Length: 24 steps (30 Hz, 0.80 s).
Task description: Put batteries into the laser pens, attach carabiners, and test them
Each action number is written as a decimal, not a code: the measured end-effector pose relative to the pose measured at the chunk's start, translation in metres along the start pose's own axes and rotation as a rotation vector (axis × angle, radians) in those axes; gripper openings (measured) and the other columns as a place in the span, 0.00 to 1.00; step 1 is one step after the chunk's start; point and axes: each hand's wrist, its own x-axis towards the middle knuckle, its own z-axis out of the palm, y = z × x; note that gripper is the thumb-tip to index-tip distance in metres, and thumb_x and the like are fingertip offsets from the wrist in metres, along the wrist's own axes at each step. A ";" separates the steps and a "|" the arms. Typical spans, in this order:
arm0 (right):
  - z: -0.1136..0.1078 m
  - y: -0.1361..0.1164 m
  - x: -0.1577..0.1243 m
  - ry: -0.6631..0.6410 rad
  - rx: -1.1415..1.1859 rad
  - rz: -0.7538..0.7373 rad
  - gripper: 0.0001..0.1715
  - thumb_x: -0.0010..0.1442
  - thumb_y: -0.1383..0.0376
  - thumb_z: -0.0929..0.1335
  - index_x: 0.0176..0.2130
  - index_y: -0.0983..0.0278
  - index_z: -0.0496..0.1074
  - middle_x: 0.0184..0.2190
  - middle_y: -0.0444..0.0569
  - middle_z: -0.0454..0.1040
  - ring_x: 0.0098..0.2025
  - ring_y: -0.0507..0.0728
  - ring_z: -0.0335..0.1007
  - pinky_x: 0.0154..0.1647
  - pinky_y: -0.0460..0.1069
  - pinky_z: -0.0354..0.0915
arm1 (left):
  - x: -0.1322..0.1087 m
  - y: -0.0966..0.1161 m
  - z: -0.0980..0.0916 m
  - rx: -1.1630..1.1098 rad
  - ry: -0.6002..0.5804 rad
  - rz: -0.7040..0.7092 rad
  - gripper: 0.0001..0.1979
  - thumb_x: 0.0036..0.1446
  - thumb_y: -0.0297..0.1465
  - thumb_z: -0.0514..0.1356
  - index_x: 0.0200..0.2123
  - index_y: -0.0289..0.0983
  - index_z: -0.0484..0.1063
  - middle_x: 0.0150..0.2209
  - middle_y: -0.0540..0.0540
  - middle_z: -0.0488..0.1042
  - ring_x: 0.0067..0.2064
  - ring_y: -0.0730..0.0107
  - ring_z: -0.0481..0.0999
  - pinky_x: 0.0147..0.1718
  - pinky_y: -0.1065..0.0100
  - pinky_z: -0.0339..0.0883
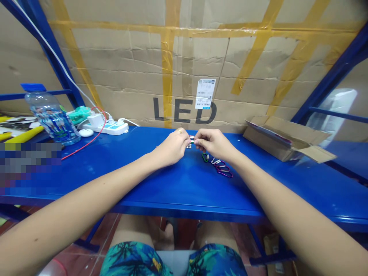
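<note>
From afar I see, near the table's (172, 191) back edge, left hand (174, 143) and right hand (212, 141) pinching small shiny pieces (192, 137), probably for steadiness (clips (222, 166) lie nearby).

Bare blue tabletop (178, 188) lies between the forearms (100, 191). A bottle (51, 119) and power strip (116, 128) obstruct the left, an open carton (266, 142) the right, a cardboard wall (129, 73) the back. Carabiners (222, 166) lie beside the right hand (211, 142); its gap to the left hand (174, 147) seems narrow.

Both hands (174, 146) partly hide the small held pieces (192, 142)
</note>
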 end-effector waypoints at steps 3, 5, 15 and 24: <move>0.001 0.001 0.000 -0.003 -0.003 -0.015 0.07 0.59 0.65 0.67 0.29 0.64 0.70 0.23 0.45 0.73 0.24 0.52 0.67 0.27 0.48 0.62 | -0.002 0.001 -0.005 -0.022 -0.052 -0.050 0.11 0.66 0.29 0.51 0.35 0.35 0.71 0.37 0.41 0.76 0.41 0.60 0.75 0.42 0.60 0.67; 0.001 0.000 -0.001 0.005 -0.001 -0.025 0.07 0.59 0.66 0.66 0.29 0.63 0.70 0.23 0.45 0.73 0.24 0.52 0.67 0.27 0.48 0.63 | -0.004 0.003 -0.008 -0.052 -0.064 -0.067 0.09 0.66 0.30 0.52 0.37 0.35 0.71 0.35 0.43 0.78 0.38 0.61 0.76 0.38 0.62 0.66; 0.001 -0.012 -0.002 -0.047 0.234 0.134 0.12 0.56 0.61 0.72 0.27 0.65 0.68 0.19 0.45 0.71 0.19 0.50 0.65 0.18 0.45 0.61 | -0.010 0.002 -0.005 0.017 0.021 0.153 0.05 0.65 0.26 0.52 0.37 0.36 0.67 0.38 0.42 0.76 0.40 0.63 0.75 0.40 0.64 0.67; -0.002 -0.012 -0.002 -0.153 0.377 0.210 0.17 0.57 0.60 0.74 0.27 0.64 0.65 0.19 0.42 0.70 0.17 0.48 0.65 0.16 0.44 0.63 | -0.008 0.011 -0.008 0.122 0.023 0.149 0.04 0.65 0.26 0.50 0.37 0.36 0.63 0.38 0.42 0.71 0.40 0.62 0.72 0.40 0.60 0.68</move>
